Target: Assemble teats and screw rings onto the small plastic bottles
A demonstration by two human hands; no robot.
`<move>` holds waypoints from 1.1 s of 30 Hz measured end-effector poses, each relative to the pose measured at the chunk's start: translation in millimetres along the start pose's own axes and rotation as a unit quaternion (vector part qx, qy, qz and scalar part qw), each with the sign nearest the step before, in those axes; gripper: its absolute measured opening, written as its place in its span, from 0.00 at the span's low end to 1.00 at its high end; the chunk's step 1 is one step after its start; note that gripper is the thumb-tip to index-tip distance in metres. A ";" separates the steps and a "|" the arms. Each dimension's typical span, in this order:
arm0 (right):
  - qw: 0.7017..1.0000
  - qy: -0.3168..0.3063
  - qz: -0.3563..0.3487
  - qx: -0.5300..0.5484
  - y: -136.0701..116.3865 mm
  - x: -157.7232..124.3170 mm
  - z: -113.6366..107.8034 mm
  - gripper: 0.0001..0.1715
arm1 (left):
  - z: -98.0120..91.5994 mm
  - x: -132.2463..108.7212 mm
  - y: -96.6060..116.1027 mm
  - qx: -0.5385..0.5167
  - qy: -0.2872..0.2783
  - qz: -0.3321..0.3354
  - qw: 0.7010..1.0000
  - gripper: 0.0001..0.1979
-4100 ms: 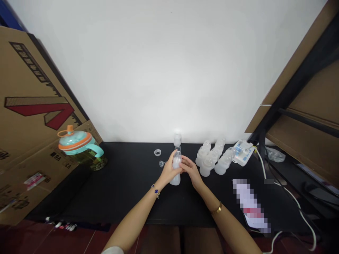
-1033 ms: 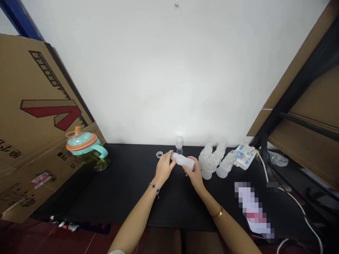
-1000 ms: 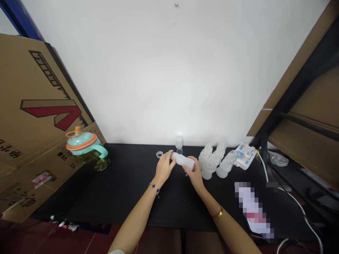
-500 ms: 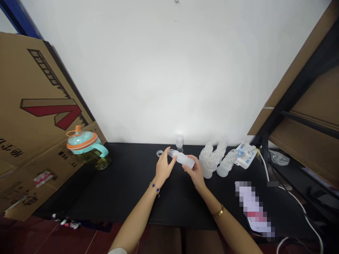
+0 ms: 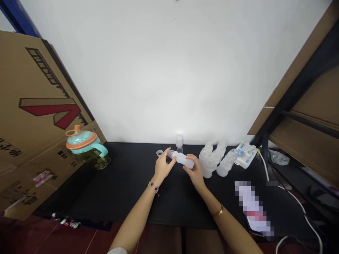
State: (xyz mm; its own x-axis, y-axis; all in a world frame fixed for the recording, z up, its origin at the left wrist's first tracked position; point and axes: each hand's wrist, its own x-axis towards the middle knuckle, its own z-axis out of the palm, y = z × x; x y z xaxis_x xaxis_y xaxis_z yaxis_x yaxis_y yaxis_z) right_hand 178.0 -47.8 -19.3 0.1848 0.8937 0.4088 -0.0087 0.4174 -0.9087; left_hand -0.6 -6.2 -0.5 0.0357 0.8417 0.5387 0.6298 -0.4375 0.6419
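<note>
A translucent white bottle (image 5: pixel 184 160) lies tilted between my two hands, its clear domed top pointing left. My left hand (image 5: pixel 162 168) has its thumb and fingers closed round the clear top. The base end is gripped by my right hand (image 5: pixel 195 171), thumb below and fingers above. Just left of the top, a small clear ring (image 5: pixel 159 153) rests on the black table (image 5: pixel 119 190). Behind the held bottle, a small clear container (image 5: pixel 179 141) stands against the wall. Several similar bottles (image 5: pixel 209 163) stand grouped to the right of my right hand.
A teal and orange jug (image 5: pixel 88 148) stands at the left beside a large cardboard box (image 5: pixel 31 123). At the right are a white and blue box (image 5: pixel 246 155), a blurred-out phone-like item (image 5: pixel 254 208), a white cable (image 5: pixel 299 201) and a crumpled plastic bag (image 5: pixel 279 157).
Both hands keep their hold on the bottle and have barely moved. The view has shifted very slightly.
</note>
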 end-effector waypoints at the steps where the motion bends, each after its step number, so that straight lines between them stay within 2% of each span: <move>1: 1.000 0.001 -0.001 -0.003 -0.7 0.0 0.2 0.16 | 0.1 0.3 -1.0 0.008 0.001 0.002 1.000 0.22; 7: 1.000 -0.009 -0.007 -0.022 -3.9 -1.1 0.6 0.15 | -0.6 2.3 -4.3 0.029 -0.005 0.023 0.999 0.19; 10: 1.000 -0.004 -0.006 -0.027 -3.9 -1.2 0.8 0.17 | -2.1 2.9 -2.7 0.015 -0.002 0.013 1.000 0.19; 12: 1.000 0.010 0.023 -0.016 -3.7 -0.3 1.2 0.21 | -3.8 3.0 -1.0 -0.019 0.001 0.007 1.000 0.22; 15: 0.990 0.035 0.128 0.049 -3.7 2.1 1.6 0.30 | -7.0 2.6 1.5 -0.076 -0.014 0.026 0.997 0.29; 17: 0.973 0.039 0.199 0.112 -4.5 4.0 1.2 0.32 | -8.3 1.7 2.8 -0.082 -0.028 0.057 0.995 0.32; 20: 0.934 0.004 0.297 0.199 -7.2 6.7 -0.4 0.24 | -8.4 -0.6 4.7 -0.052 -0.021 0.103 0.993 0.33; 25: 0.835 -0.075 0.472 0.272 -10.3 10.6 -3.6 0.28 | -7.6 -3.6 7.4 -0.007 -0.009 0.123 0.992 0.35; 28: 0.803 -0.103 0.510 0.290 -8.5 12.0 -5.2 0.30 | -8.4 -3.1 6.7 0.007 -0.009 0.135 0.991 0.33; 33: 0.802 -0.137 0.508 0.284 -5.7 12.3 -7.1 0.35 | -8.8 -1.0 2.9 0.032 0.011 0.168 0.985 0.30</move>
State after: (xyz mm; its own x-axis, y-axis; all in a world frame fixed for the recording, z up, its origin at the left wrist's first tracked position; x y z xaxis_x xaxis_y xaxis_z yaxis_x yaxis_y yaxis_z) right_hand 187.3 -40.4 -9.7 -0.4226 0.7905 -0.4434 -0.4787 -0.6101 -0.6314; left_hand -5.6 -11.1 5.7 0.2353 0.6451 0.7270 0.6320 -0.6698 0.3898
